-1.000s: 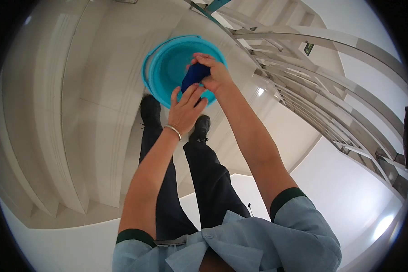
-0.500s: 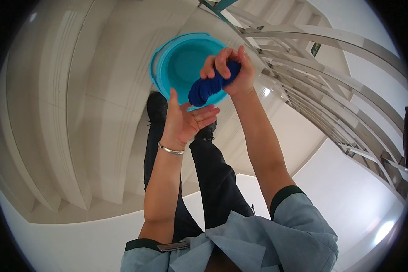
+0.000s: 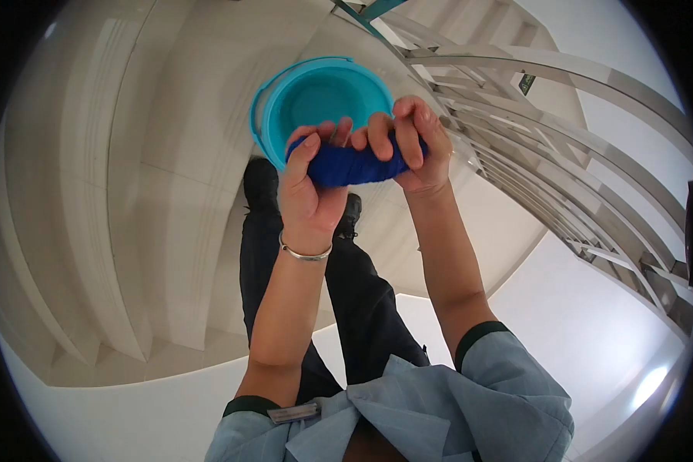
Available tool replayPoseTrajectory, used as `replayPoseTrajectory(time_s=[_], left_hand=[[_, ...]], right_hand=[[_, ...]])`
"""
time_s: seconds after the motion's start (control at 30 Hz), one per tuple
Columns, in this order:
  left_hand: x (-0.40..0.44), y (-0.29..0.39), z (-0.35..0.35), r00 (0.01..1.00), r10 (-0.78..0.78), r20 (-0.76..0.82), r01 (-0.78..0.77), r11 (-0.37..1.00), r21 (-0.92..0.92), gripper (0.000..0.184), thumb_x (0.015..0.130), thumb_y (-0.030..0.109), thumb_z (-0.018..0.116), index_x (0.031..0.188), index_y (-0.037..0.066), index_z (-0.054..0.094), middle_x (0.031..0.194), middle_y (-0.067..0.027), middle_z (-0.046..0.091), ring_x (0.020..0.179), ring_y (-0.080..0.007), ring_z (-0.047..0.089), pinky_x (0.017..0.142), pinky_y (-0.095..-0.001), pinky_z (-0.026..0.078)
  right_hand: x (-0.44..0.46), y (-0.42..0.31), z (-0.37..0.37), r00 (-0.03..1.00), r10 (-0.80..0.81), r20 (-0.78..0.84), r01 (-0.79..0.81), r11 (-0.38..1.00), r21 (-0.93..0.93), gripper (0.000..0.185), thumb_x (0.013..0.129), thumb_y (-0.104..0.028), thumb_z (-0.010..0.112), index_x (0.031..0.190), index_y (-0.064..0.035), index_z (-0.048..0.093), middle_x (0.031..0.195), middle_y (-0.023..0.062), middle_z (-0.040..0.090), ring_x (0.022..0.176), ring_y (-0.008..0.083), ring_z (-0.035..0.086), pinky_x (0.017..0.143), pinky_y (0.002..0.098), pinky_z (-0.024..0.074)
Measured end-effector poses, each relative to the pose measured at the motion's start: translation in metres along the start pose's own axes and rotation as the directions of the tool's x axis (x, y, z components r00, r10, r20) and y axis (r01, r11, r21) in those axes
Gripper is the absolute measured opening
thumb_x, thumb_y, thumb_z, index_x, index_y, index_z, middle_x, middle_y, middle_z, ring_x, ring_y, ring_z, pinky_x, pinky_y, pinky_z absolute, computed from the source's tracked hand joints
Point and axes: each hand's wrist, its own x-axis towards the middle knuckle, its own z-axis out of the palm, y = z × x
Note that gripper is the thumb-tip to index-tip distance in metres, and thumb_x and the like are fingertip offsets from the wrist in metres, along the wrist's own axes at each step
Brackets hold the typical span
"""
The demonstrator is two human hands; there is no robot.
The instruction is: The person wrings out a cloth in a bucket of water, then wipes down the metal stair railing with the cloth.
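A bunched, twisted dark blue cloth (image 3: 346, 167) stretches level between my two hands, above the near rim of a turquoise bucket (image 3: 263, 127). My left hand (image 3: 313, 181), with a silver bangle at its wrist, is wrapped round the cloth's left end, thumb on the near side. Round the other end, the fingers of my right hand (image 3: 420, 150) are curled. Water seems to stand in the bucket, which rests on the tiled floor just beyond my feet. The cloth and my hands cover part of its near side.
Beige stairs (image 3: 92, 192) curve along the left. A metal railing (image 3: 562, 146) runs down the right side, with another flight beyond it. My black shoes (image 3: 261, 185) stand close to the bucket. A white wall (image 3: 169, 412) lies behind me.
My left hand, open below the cloth before, has risen and closed on its left end. The cloth has swung from slanting to level, and my right hand has come slightly lower.
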Motion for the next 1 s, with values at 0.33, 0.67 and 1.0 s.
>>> replayPoseTrajectory(time_s=[0.33,0.67,1.0], left_hand=[[-0.011,-0.022,0.043,0.702,0.413,0.581,-0.712,0.382,0.589,0.017,0.075,-0.005,0.065,0.083,0.004,0.052,0.084,-0.0076,0.059,0.079,-0.0171,0.058,0.078,-0.0308,0.046],[-0.043,-0.022,0.059,0.603,0.286,0.745,-0.788,0.071,0.611,0.020,0.067,-0.002,0.070,0.079,0.004,0.056,0.080,-0.0081,0.060,0.073,-0.0190,0.059,0.071,-0.0283,0.048],[-0.046,-0.029,0.041,0.456,0.215,0.863,-0.877,-0.058,0.478,0.026,0.060,-0.006,0.069,0.074,0.006,0.051,0.074,-0.0079,0.052,0.063,-0.0215,0.055,0.052,-0.0279,0.043]], right_hand=[[0.019,-0.029,-0.001,0.781,0.415,-0.466,-0.530,0.835,-0.144,0.023,0.092,-0.021,0.044,0.090,0.0000,0.053,0.048,-0.0062,0.035,0.059,0.0097,0.045,0.056,0.0233,0.0402],[0.017,-0.047,0.011,0.560,0.718,-0.413,-0.810,0.578,-0.094,0.024,0.090,-0.023,0.051,0.086,0.0006,0.054,0.047,-0.0047,0.037,0.056,0.0105,0.049,0.054,0.0234,0.0414],[0.039,-0.031,0.035,0.388,0.788,-0.479,-0.919,0.290,-0.266,0.023,0.089,-0.021,0.050,0.084,0.0013,0.054,0.044,-0.0050,0.032,0.053,0.0102,0.047,0.051,0.0260,0.0415]])
